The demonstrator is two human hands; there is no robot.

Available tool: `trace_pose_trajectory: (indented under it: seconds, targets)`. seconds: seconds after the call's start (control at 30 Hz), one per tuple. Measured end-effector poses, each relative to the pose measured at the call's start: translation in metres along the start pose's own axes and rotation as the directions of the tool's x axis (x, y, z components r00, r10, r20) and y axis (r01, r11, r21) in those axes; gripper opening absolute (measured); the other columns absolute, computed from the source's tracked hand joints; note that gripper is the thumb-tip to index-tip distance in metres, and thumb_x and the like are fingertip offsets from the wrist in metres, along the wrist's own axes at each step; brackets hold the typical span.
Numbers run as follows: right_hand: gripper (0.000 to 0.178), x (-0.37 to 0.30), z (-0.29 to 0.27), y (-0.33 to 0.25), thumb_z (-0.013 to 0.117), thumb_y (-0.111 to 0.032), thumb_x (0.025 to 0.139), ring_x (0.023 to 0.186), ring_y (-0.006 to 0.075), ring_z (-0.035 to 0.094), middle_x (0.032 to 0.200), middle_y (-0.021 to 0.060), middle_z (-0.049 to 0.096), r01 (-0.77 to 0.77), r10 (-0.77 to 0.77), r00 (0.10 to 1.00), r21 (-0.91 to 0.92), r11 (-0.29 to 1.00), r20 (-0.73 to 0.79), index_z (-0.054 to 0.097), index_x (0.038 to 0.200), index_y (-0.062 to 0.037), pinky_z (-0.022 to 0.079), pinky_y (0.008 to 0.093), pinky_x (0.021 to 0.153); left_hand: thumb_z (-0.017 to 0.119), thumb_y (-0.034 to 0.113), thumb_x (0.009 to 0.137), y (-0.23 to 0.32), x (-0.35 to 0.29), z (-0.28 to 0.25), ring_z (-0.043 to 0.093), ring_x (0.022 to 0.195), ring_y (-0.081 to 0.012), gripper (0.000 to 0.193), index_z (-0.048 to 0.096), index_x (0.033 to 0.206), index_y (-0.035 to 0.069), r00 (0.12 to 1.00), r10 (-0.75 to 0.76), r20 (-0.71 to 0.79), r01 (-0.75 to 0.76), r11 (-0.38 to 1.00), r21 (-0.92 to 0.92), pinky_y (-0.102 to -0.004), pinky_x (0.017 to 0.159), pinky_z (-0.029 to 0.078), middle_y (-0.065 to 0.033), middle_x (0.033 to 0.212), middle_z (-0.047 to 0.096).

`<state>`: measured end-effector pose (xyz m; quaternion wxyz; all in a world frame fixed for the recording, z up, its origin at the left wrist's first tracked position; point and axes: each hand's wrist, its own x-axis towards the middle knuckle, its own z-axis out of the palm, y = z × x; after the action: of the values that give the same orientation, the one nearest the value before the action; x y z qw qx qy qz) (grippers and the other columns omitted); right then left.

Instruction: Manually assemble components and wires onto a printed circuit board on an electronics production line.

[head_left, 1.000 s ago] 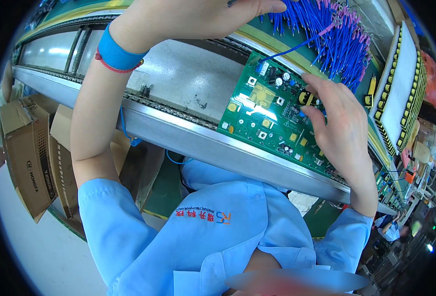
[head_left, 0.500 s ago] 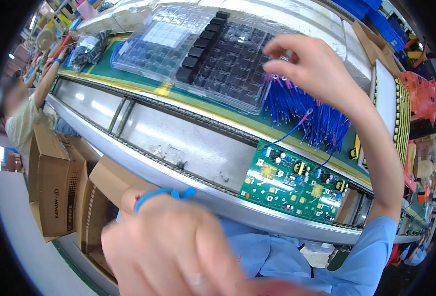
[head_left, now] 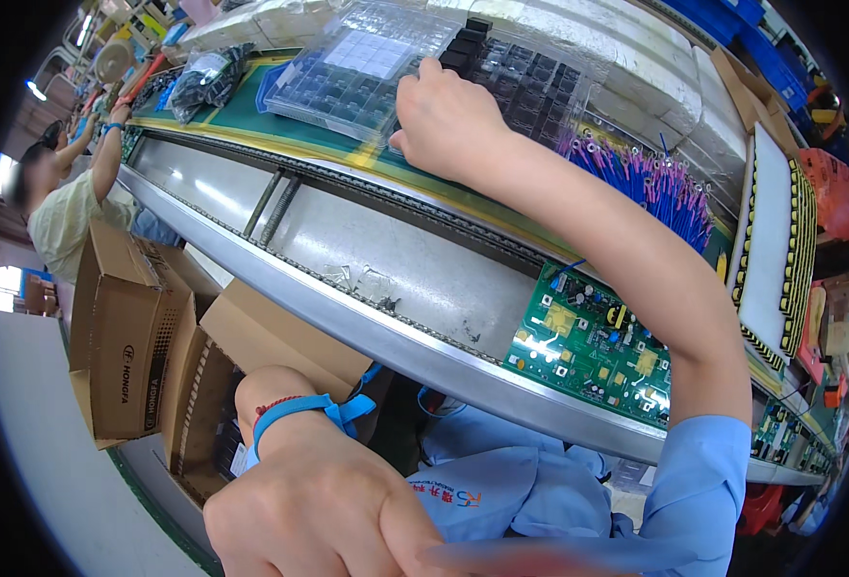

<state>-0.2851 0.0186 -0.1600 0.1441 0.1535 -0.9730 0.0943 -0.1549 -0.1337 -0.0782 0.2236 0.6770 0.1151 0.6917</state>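
Observation:
My right hand (head_left: 447,120) reaches over the clear plastic tray (head_left: 540,82), beside a row of black box-shaped components (head_left: 465,43). Its fingers are curled; whatever they pinch is hidden behind the hand. Close to the camera, my left hand (head_left: 324,510) is closed, a blue band (head_left: 299,409) round its wrist. A blurred blue-and-reddish thing (head_left: 549,556) extends from its fingers at the lower edge; its kind is unclear. A green circuit board (head_left: 588,341) with mounted parts lies across the conveyor rails, partly covered by my right forearm.
Blue wires (head_left: 646,188) with pink-sleeved ring ends lie bundled right of the tray. White foam blocks (head_left: 626,72) line the back. Cardboard boxes (head_left: 131,337) stand at left, before the metal rail (head_left: 338,332). Another person (head_left: 74,207) works far left. Yellow-and-black parts (head_left: 795,250) fill a white tray at right.
My right hand has moved left from above the blue wires to the black components, its fingers curling. My left hand stays low and closed. The whole view has shifted slightly.

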Motion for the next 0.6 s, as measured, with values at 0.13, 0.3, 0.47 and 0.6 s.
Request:
trace_pose_trajectory:
  seconds: [0.13, 0.3, 0.47, 0.6]
  targets:
    - [0.031, 0.000, 0.008, -0.020, 0.069, -0.015, 0.078, 0.097, 0.0284, 0.066, 0.107, 0.0202, 0.061, -0.011, 0.006, 0.998, -0.067, 0.998, -0.065, 0.067, 0.098, 0.0086, 0.060, 0.0387, 0.071, 0.054, 0.020, 0.102, 0.009, -0.005, -0.001, 0.061, 0.056, -0.0207, 0.051, 0.049, 0.052, 0.011, 0.996, 0.026, 0.085, -0.026, 1.000, 0.002, -0.0426, 0.097, 0.055, -0.0053, 0.054, 0.051]
    - [0.031, 0.001, 0.002, 0.001, 0.064, -0.014, 0.076, 0.090, 0.0315, 0.070, 0.091, 0.0186, 0.069, 0.035, -0.034, 0.999, 0.037, 0.999, -0.033, 0.066, 0.098, 0.0071, 0.059, 0.0420, 0.069, 0.056, 0.035, 0.098, 0.031, -0.020, -0.027, 0.053, 0.050, -0.0088, 0.051, 0.052, 0.049, 0.021, 0.972, 0.100, -0.212, 0.002, 0.901, 0.434, -0.0354, 0.098, 0.037, 0.0073, 0.053, 0.056]
    - [0.039, 0.004, -0.001, 0.024, 0.068, -0.023, 0.081, 0.085, 0.0325, 0.071, 0.093, 0.0212, 0.069, 0.113, -0.071, 0.988, 0.340, 0.934, -0.134, 0.062, 0.110, 0.0030, 0.057, 0.0423, 0.071, 0.056, 0.021, 0.097, 0.019, -0.042, -0.109, 0.060, 0.074, -0.0213, 0.025, 0.066, 0.085, 0.002, 0.854, 0.067, -0.517, 0.472, 0.321, 0.821, -0.0431, 0.093, 0.044, -0.0055, 0.078, 0.063]
    - [0.045, -0.039, -0.042, 0.044, 0.066, -0.029, 0.092, 0.087, 0.0192, 0.071, 0.105, 0.0133, 0.066, -0.094, 0.210, 0.974, 0.996, 0.009, 0.090, 0.058, 0.128, -0.0016, 0.060, 0.0284, 0.072, 0.063, 0.003, 0.087, -0.013, -0.064, -0.166, 0.065, 0.092, -0.0255, 0.024, 0.065, 0.111, 0.004, 0.778, -0.030, -0.628, 0.625, -0.067, 0.778, -0.0366, 0.093, 0.044, -0.0096, 0.103, 0.067]
